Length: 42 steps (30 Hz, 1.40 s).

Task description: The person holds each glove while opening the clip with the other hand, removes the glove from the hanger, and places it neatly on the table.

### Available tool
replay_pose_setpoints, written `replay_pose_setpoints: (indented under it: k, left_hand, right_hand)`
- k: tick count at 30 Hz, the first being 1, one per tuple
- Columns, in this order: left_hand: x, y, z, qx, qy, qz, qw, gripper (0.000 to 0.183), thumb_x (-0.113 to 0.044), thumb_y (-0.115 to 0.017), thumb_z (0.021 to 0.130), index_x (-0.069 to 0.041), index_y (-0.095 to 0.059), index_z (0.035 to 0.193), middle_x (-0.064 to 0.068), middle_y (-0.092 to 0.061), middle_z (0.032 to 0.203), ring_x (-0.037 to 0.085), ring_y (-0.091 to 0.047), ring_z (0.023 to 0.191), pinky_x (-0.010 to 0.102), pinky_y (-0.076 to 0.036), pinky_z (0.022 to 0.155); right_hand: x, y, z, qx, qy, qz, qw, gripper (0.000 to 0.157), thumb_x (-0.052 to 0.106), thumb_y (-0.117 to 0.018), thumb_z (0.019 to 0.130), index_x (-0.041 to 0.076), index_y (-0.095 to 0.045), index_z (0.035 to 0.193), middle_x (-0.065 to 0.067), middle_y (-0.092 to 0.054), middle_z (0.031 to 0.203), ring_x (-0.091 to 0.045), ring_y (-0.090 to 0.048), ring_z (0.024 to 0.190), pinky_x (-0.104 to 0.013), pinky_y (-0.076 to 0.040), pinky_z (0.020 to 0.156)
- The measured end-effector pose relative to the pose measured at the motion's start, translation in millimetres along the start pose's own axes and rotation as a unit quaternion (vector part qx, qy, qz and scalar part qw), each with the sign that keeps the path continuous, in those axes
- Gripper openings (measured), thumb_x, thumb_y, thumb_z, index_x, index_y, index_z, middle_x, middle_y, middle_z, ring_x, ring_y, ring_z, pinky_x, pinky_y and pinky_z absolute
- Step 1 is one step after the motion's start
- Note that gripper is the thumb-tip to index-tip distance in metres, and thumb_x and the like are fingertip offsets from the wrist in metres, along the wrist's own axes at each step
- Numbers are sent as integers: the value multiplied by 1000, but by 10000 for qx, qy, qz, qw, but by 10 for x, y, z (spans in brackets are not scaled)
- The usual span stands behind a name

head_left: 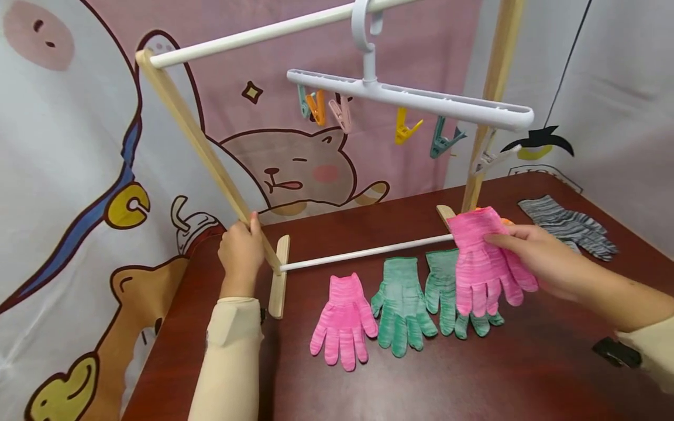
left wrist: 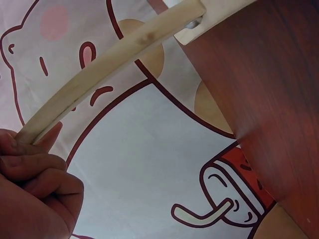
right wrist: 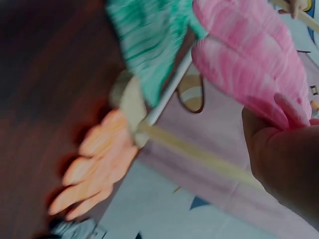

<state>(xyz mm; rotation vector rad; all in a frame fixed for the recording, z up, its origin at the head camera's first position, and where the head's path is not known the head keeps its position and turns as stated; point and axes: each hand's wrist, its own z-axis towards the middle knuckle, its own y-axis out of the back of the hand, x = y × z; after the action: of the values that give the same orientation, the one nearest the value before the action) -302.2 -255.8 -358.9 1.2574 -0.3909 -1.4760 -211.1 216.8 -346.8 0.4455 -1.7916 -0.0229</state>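
Note:
My left hand [head_left: 241,251] grips the left wooden upright [head_left: 196,140] of a drying rack, low down; the left wrist view shows the fingers [left wrist: 42,174] curled round the wood. My right hand [head_left: 542,254] pinches a pink glove [head_left: 476,257] near its cuff, fingers of the glove hanging down, over the right green glove [head_left: 446,292], which it partly covers. Another pink glove [head_left: 344,321] and a green glove [head_left: 402,304] lie flat on the table. A white hanger [head_left: 416,99] hangs from the rack's top bar [head_left: 253,36] with several coloured clips, among them a yellow clip [head_left: 405,127].
A grey striped glove [head_left: 568,225] lies at the table's right. An orange glove [right wrist: 102,164] rests by the rack's right foot [right wrist: 132,107], mostly hidden in the head view. The rack's lower white bar [head_left: 368,252] runs behind the gloves. Printed cloth [head_left: 416,169] hangs behind.

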Motion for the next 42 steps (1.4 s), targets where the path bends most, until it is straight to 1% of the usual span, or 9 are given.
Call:
replay_pose_setpoints:
  k: [6, 11, 14, 16, 21, 23, 29, 35, 42]
  left_hand:
    - [24, -9, 5, 3, 27, -7, 10000, 66, -60, -25, 93, -6, -55, 69, 20, -63, 72, 41, -63, 71, 49, -42, 54]
    - [42, -12, -5, 43, 97, 33, 9999, 64, -57, -27, 94, -5, -55, 69, 21, -63, 73, 42, -62, 72, 50, -42, 55]
    - [40, -10, -3, 51, 76, 29, 10000, 62, -55, -29, 94, -5, -55, 69, 21, -63, 72, 42, -62, 71, 49, -41, 54]
    - [30, 1, 5, 53, 24, 30, 10000, 61, -54, -30, 95, -5, -55, 69, 21, -62, 71, 41, -62, 69, 48, -41, 52]
    - [20, 49, 30, 190, -63, 96, 9998, 64, -57, -26, 94, -5, -55, 69, 18, -61, 68, 37, -61, 65, 42, -39, 49]
    - [23, 60, 31, 250, -35, 105, 9996, 65, -59, -25, 93, -6, -55, 70, 18, -60, 69, 36, -61, 65, 41, -38, 49]
    - [37, 63, 16, 322, 3, 63, 9995, 68, -60, -22, 93, -5, -55, 71, 17, -60, 69, 35, -60, 65, 40, -38, 48]
    - [49, 52, -6, 399, 22, 99, 9992, 67, -60, -22, 93, -6, -53, 70, 16, -58, 66, 33, -58, 61, 38, -37, 46]
    - [20, 50, -11, 377, -56, 174, 9991, 69, -61, -20, 92, -5, -53, 71, 18, -59, 68, 37, -60, 66, 43, -39, 49]
  right_hand:
    - [-193, 192, -81, 125, -352, -566, 9977, 59, 39, -44, 95, -3, -34, 135, -1, -59, 103, -5, -60, 89, -30, -53, 75]
    - [-378, 301, -94, 357, -541, -879, 9940, 53, 31, -41, 97, -9, -35, 131, -7, -57, 108, -5, -58, 91, -27, -51, 75]
    - [-485, 389, -97, 549, -643, -1115, 9902, 51, 28, -40, 97, -11, -35, 129, -13, -54, 113, -8, -55, 94, -27, -49, 76]
    - [-546, 454, -109, 700, -736, -1309, 9862, 58, 29, -38, 97, -14, -26, 134, -22, -47, 124, -17, -53, 106, -30, -49, 81]
    - [-659, 571, -129, 889, -983, -1461, 9804, 66, 29, -43, 95, -17, -19, 136, -27, -42, 130, -30, -48, 114, -34, -47, 85]
    - [-696, 586, -127, 908, -969, -1456, 9804, 63, 27, -47, 93, -16, -24, 134, -21, -47, 125, -25, -50, 110, -30, -46, 82]
    - [-782, 571, -114, 948, -908, -1661, 9773, 55, 26, -51, 91, -12, -37, 127, -12, -54, 110, -21, -52, 102, -30, -47, 77]
    - [-854, 548, -96, 981, -873, -2139, 9680, 49, 30, -55, 90, -7, -49, 121, -9, -57, 100, -20, -53, 96, -30, -45, 74]
    - [-898, 506, -111, 610, -864, -2882, 9517, 35, 38, -63, 84, 4, -63, 93, 0, -49, 67, -12, -48, 60, -23, -39, 50]
